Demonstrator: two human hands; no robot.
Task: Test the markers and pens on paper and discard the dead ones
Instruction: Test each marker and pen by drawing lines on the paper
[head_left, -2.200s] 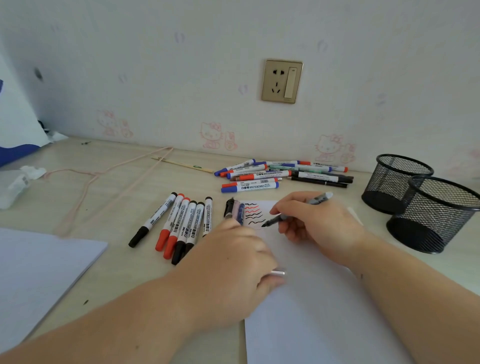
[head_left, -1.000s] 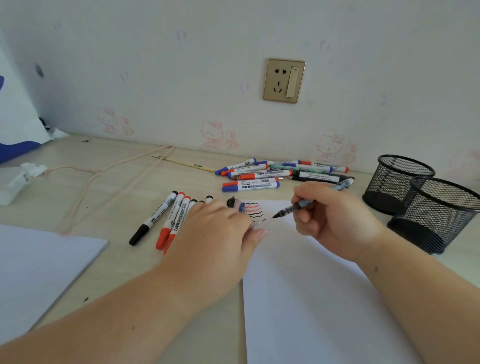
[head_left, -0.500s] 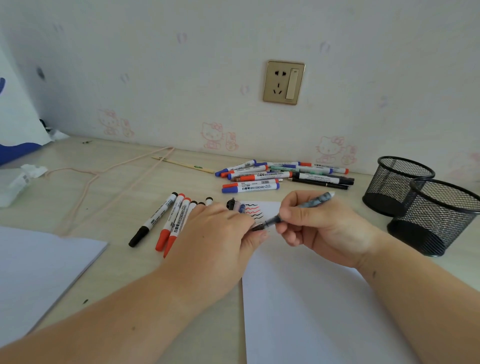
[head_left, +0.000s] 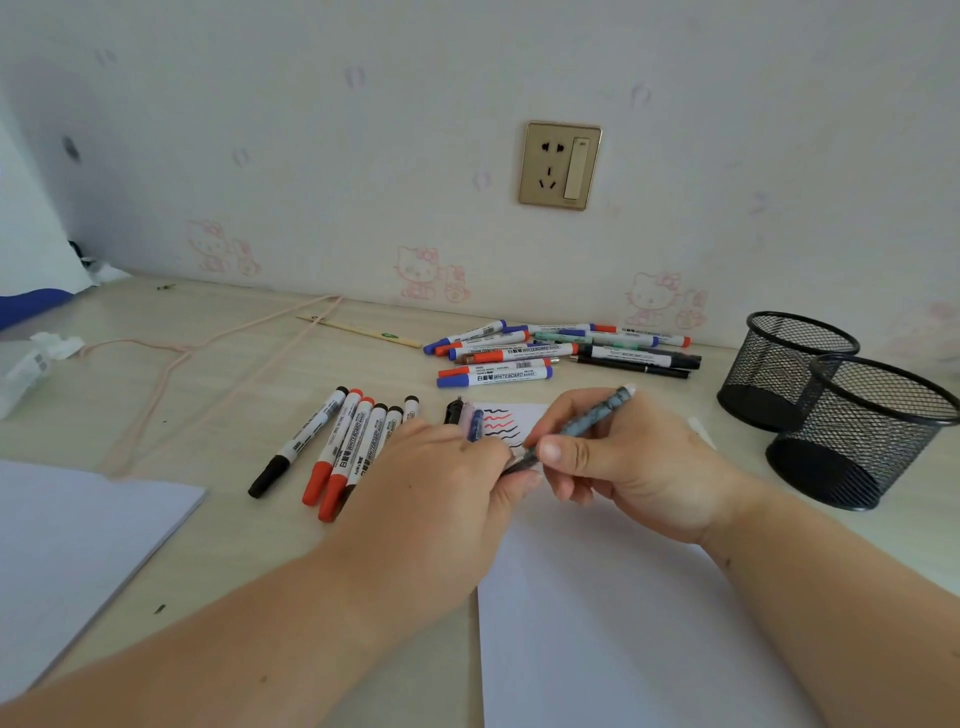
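Two bare forearms enter from the near edge, one from the near left and one from the near right. No sleeve, watch, ring or bracelet shows on either. The left hand (head_left: 441, 499) and right hand (head_left: 623, 467) are ungloved, with short, unpainted nails on the fingers (head_left: 551, 450).

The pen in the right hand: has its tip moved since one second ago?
Yes. The pen tip went left and nearer, off the squiggles on the paper, to the left hand fingers.
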